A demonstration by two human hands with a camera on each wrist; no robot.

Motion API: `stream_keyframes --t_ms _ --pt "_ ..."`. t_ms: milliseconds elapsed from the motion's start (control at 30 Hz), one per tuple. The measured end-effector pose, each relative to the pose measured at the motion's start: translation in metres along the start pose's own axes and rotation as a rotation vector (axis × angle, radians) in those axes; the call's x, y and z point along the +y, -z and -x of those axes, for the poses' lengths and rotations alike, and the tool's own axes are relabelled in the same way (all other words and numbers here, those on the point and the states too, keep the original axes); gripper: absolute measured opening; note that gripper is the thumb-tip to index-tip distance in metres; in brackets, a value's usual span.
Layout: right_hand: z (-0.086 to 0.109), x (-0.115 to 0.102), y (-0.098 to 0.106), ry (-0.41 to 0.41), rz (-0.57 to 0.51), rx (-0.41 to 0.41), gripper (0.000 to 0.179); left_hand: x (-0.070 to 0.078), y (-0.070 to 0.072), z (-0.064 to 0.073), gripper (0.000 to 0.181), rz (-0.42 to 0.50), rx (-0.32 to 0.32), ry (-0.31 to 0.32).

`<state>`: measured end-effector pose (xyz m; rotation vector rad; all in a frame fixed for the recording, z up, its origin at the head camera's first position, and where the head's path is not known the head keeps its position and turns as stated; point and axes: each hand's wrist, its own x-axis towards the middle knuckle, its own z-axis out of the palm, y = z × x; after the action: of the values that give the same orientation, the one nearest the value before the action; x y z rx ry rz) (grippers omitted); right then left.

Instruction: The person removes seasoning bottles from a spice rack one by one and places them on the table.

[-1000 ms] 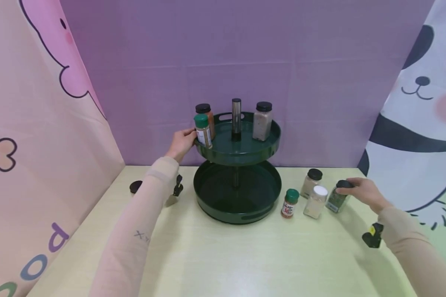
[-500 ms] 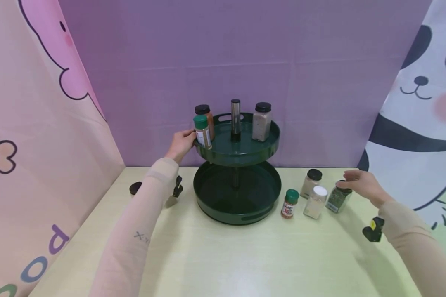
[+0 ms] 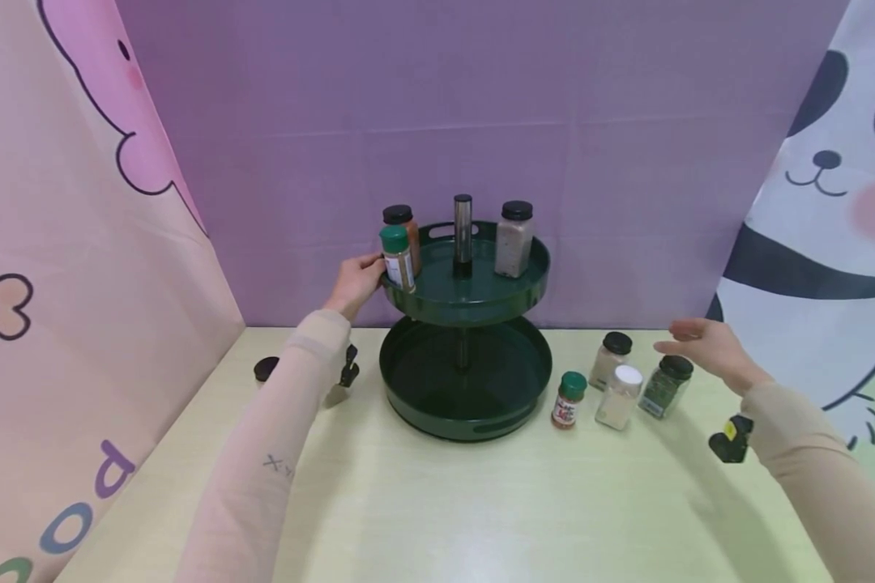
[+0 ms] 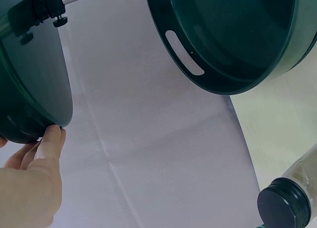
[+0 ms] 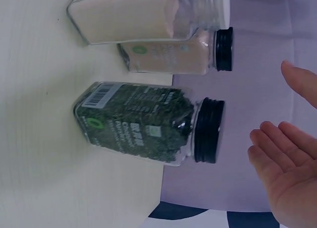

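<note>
At the left side of a dark green two-tier turntable, my left hand [image 3: 357, 283] grips the rim of the upper tray [image 3: 467, 312], fingers beneath the edge in the left wrist view. My right hand [image 3: 714, 352] hovers just above a square glass jar of dried green herbs [image 3: 663, 393] with a black lid. Thumb and fingers are spread apart, holding nothing. In the right wrist view the herb jar [image 5: 143, 124] stands upright on the table, a gap between its lid and the fingertips. A white-lidded jar of pale powder [image 3: 618, 401] is beside it.
Behind the white-lidded jar stands a black-lidded jar [image 3: 609, 360]; a small green-capped red spice bottle [image 3: 569, 401] is nearer the lower tray [image 3: 467, 427]. The upper tray carries a green-capped bottle [image 3: 399, 263], an orange jar [image 3: 414, 243] and a grey-pink jar [image 3: 514, 247]. Another black lid [image 3: 266, 368] shows by the left sleeve.
My right hand has let go of the herb jar's lid and risen a little above it. The jar stays in place, and my left hand has kept still on the tray's rim.
</note>
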<state>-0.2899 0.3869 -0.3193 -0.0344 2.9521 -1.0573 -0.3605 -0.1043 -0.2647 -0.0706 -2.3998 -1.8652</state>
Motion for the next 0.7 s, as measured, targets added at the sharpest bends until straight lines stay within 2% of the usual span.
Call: stream_keyframes --t_ms 267,700 --pt "-0.002 -0.016 0.002 0.006 -0.017 0.012 0.081 -0.001 0.000 -0.001 0.041 0.002 0.001 0.000" --pt "-0.004 -0.038 0.006 0.085 -0.050 0.038 0.076 0.000 0.000 0.000 0.041 -0.004 0.002 -0.001"
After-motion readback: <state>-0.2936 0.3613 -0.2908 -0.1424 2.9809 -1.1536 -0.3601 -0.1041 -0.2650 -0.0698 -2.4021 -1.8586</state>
